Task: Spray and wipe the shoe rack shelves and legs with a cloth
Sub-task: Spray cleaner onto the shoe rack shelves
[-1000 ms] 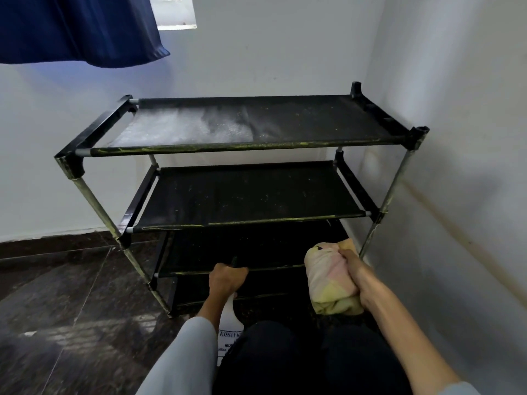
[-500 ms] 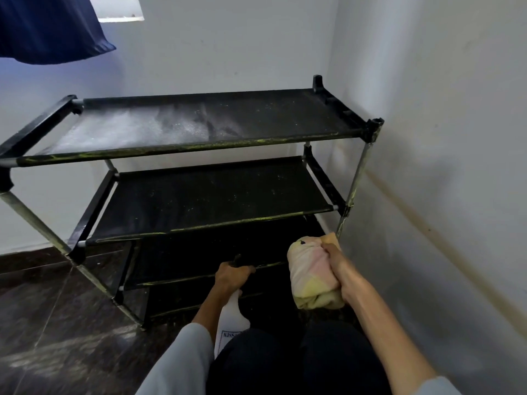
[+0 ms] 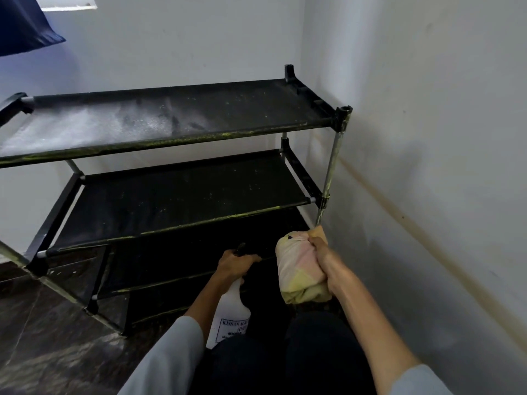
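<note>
A black shoe rack with several fabric shelves stands in the room's corner; its top shelf is whitish with spray on the left half. My left hand grips the head of a white spray bottle low in front of the lower shelves. My right hand holds a bunched yellow and pink cloth wrapped against the rack's front right leg, just below the second shelf. The leg's lower part is hidden behind the cloth.
A white wall runs close along the rack's right side, another behind it. The floor is dark glossy tile. A dark blue curtain hangs at top left. My dark-trousered knees are below.
The view has swung to the right, so the rack sits further left in frame. My right hand with the cloth stays at the front right leg; the left hand keeps the bottle.
</note>
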{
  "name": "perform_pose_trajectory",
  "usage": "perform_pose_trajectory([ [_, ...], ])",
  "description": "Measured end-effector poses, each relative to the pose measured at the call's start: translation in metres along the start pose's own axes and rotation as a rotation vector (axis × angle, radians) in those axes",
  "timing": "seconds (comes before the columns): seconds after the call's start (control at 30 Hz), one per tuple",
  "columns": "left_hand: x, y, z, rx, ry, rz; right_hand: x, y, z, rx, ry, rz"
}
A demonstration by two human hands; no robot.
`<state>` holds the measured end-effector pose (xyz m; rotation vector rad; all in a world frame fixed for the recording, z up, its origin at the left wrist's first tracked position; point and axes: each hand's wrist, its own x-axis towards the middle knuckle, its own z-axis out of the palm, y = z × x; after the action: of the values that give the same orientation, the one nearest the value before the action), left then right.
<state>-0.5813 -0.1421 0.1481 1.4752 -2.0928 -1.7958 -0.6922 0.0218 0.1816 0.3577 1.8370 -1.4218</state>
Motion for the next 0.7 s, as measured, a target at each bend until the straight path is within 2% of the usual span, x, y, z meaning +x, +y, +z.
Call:
perform_pose_trajectory([
  [0.17, -0.006, -0.009, -0.01, 0.008, 0.129, 0.013, -0.004, -0.002, 0.006, 0.013, -0.043, -0.008],
  [0.37, -0.023, -0.03, -0.028, 0.067, -0.038, 0.059, -0.008, 0.004, 0.02, 0.014, -0.055, -0.03],
  [0.43, -0.029, -0.04, -0.037, 0.044, -0.049, 0.045, -0.01, 0.009, 0.03, 0.013, -0.069, -0.023],
  [0.7, -0.045, -0.095, -0.092, -0.172, 0.167, -0.069, -0.007, 0.049, 0.084, 0.035, -0.229, 0.026],
])
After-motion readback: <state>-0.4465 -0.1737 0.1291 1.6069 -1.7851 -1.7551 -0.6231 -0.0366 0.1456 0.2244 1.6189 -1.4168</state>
